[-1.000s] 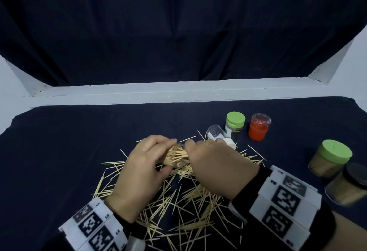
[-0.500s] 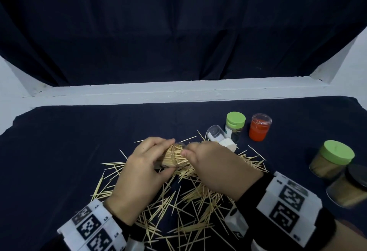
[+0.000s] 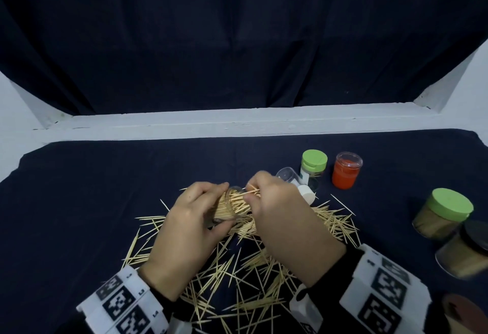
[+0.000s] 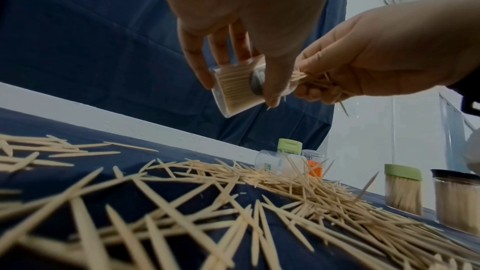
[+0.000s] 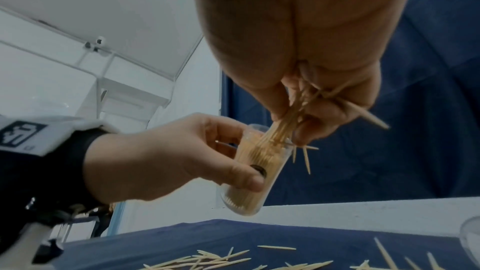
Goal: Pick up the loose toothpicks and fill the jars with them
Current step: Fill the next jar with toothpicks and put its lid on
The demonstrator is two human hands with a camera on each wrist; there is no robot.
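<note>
Head view: at mid-frame the left hand (image 3: 182, 230) grips a clear jar (image 3: 224, 208), tilted and nearly full, while the right hand (image 3: 285, 217) pinches a bundle of toothpicks (image 5: 291, 118) into its mouth. Many loose toothpicks (image 3: 232, 278) lie on the bench (image 3: 79, 201) below, so filling is under way; next, the bundle likely needs aligning to slide in.

No readable text; the wrist bands (image 3: 124, 304) carry only black-and-white square marker patterns

dim, even light | wrist views dark, soft | edges bowed
</note>
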